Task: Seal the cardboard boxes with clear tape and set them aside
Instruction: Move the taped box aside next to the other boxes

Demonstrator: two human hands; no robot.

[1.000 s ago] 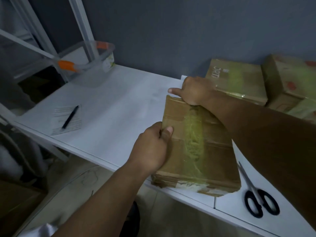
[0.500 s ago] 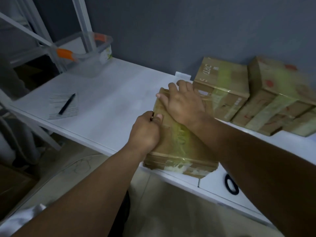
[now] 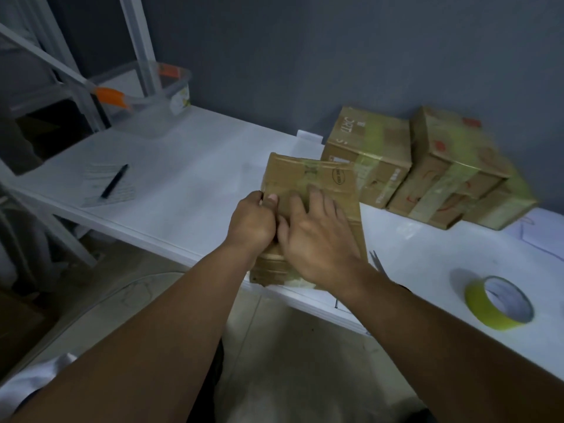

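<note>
- Cardboard box (image 3: 317, 184) at frame centre, on the white table (image 3: 189, 178): my left hand (image 3: 251, 222) grips its left edge; my right hand (image 3: 317, 239) presses flat on top.
- Three taped boxes (image 3: 427, 166) sit upper right.
- One tape roll (image 3: 499, 303), lower right.

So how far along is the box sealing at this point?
Done: taped boxes stacked against the wall. In hand: the box at the table edge, left hand gripping its side, right hand flat on top over tape. Left: setting it aside. Tape roll lies idle.
</note>
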